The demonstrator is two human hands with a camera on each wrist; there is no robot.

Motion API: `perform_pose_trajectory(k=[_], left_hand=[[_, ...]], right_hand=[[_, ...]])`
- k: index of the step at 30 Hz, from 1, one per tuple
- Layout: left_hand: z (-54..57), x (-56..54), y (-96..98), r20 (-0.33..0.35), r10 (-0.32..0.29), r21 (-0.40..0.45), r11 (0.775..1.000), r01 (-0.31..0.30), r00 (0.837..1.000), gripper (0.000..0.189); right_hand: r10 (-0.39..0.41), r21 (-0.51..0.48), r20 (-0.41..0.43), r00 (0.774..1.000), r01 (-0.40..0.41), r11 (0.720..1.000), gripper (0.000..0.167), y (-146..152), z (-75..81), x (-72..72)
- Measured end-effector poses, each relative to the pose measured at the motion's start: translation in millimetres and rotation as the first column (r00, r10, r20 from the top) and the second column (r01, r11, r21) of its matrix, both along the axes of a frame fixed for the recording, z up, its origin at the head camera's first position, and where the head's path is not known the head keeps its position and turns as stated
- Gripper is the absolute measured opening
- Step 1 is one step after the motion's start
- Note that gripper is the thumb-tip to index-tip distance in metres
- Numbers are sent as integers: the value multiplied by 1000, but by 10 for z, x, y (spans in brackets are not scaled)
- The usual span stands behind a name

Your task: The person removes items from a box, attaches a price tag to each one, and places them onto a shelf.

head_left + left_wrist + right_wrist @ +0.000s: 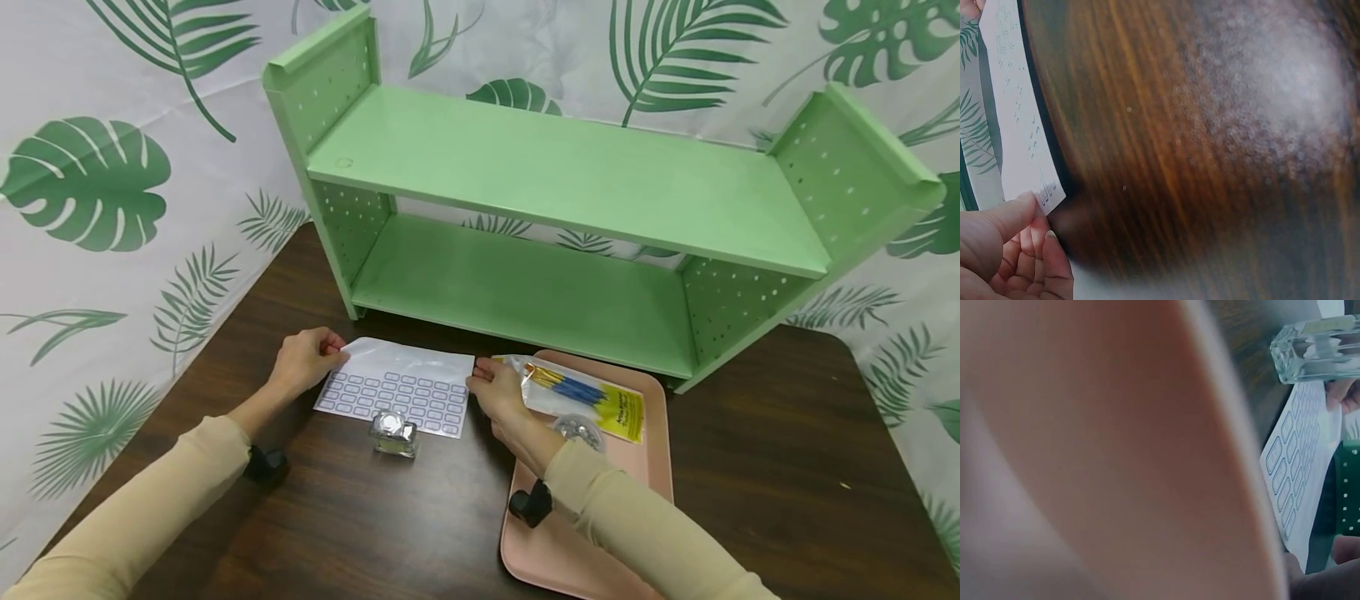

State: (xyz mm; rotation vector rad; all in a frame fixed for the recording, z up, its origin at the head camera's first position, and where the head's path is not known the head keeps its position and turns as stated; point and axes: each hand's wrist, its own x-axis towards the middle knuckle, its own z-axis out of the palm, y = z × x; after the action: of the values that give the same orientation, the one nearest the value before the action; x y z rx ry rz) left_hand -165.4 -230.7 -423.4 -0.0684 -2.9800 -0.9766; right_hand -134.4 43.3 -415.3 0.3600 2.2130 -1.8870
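Note:
A white sheet of labels (408,392), printed with rows of small blue-outlined rectangles, is stretched between both hands over the dark table. My left hand (303,362) pinches its left edge near the upper corner; in the left wrist view the thumb (1013,215) presses on the sheet's corner. At the right edge, my right hand (502,396) grips the sheet near its upper corner. Just in front of the sheet stands a small clear glass bottle (393,435), which neither hand touches. Much of the right wrist view is blocked by the blurred hand itself.
On the right, a pink tray (547,554) lies under the right forearm. It holds a bag of blue-handled paintbrushes (577,390) and a clear round container (579,431), partly covered by the wrist. A green two-tier shelf (525,283) stands behind the sheet.

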Motion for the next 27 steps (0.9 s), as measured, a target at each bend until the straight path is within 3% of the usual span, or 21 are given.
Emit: perform_pose_trajectory(k=[6,20,27], left_hand=[[-7,-3,8,-6,1,4,1000,-1,1000,12],[17,34,1,-5,11,-1,1000,-11,1000,12],[94,63,-17,-36,10,73,997,-7,999,15]], right_hand=[[-26,29,1,1000,26,999,40,8,-35,-28],[-30,-33,2,1000,30,999,23,-1,-83,-53],[-29,-11,-21,999,29,1000,17,9,-21,-38]])
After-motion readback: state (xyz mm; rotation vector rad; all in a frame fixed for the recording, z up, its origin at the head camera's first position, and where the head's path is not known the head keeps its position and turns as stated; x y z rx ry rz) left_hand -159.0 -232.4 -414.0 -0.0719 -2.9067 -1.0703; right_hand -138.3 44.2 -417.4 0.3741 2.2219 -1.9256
